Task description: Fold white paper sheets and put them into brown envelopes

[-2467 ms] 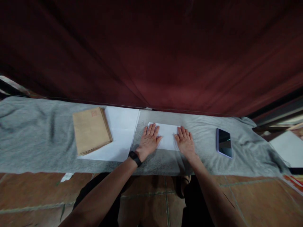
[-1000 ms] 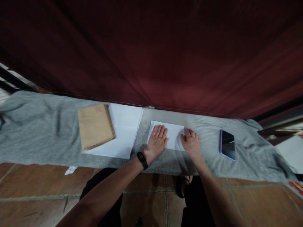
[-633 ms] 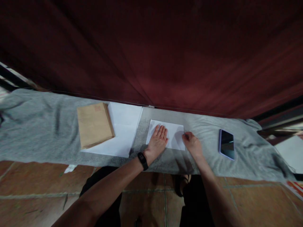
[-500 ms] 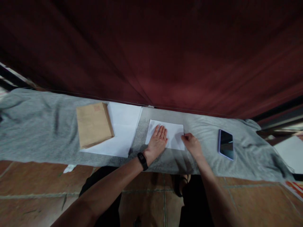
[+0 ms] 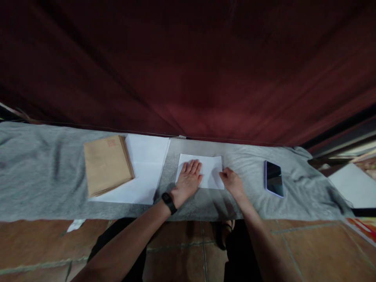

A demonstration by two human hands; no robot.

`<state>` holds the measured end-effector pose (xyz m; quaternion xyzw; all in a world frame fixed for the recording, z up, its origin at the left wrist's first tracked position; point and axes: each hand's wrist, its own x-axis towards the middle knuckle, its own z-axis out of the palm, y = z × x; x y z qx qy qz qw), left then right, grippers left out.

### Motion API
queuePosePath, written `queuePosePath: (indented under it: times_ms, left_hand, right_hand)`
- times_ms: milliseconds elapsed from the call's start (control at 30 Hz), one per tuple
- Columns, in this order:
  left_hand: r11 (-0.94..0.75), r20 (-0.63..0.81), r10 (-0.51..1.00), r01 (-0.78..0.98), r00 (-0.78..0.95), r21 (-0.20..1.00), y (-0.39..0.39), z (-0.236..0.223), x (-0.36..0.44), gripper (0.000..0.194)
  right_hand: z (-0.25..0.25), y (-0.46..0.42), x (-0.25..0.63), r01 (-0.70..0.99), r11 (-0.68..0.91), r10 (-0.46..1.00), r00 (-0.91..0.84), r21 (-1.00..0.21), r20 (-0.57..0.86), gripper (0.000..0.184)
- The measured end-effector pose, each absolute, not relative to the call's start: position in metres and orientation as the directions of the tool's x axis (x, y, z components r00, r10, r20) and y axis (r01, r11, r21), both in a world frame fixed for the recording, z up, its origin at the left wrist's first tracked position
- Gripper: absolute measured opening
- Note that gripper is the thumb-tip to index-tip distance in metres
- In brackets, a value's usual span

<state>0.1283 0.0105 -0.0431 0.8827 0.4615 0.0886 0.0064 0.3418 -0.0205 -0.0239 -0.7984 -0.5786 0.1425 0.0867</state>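
Observation:
A small white sheet of paper (image 5: 210,172), perhaps folded, lies flat on the grey cloth in front of me. My left hand (image 5: 189,180) rests flat on its left part with the fingers stretched out; a black band is on that wrist. At the paper's right edge is my right hand (image 5: 231,181), its fingers curled and pressed together round that edge. The fingertips are partly hidden under the hand. To the left, a stack of brown envelopes (image 5: 107,166) with a red stamp mark lies on larger white sheets (image 5: 149,156).
A phone (image 5: 273,178) in a purple case lies to the right on the grey cloth (image 5: 38,172). Behind the cloth rises a dark red curtain (image 5: 188,78). A white scrap (image 5: 75,225) is on the tiled floor. Another white sheet (image 5: 354,184) shows at the far right.
Earlier both hands lay flat on the paper; my right hand has since curled its fingers at the right edge. My left hand stays flat. The view has shifted slightly.

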Motion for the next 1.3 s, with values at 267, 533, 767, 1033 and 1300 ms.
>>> queuePosePath:
  times_ms: [267,533,767,1033,1300]
  left_hand:
    - [-0.555,0.133,0.831,0.825,0.541,0.111,0.019,-0.045,0.126,0.057]
    - [-0.499,0.129,0.864,0.862,0.487,0.085,0.034,-0.047,0.12,0.062]
    - [-0.438,0.153,0.892,0.896,0.424,0.068,0.037,-0.047,0.121,0.06]
    - [-0.571,0.182,0.817,0.813,0.547,0.117,0.022,-0.052,0.138,0.058]
    - [-0.567,0.19,0.818,0.817,0.543,0.107,0.024,-0.058,0.137,0.059]
  right_hand:
    - [-0.02,-0.015,0.341,0.907,-0.311,0.947,0.273,-0.283,-0.168,0.023]
    - [-0.018,-0.012,0.344,0.911,-0.32,0.941,0.272,-0.26,-0.201,0.024]
    - [-0.015,-0.011,0.343,0.909,-0.334,0.932,0.279,-0.25,-0.231,0.026]
    - [-0.015,-0.01,0.345,0.907,-0.32,0.936,0.259,-0.275,-0.238,0.025]
    - [-0.02,-0.011,0.338,0.922,-0.276,0.946,0.31,-0.273,0.089,0.026]
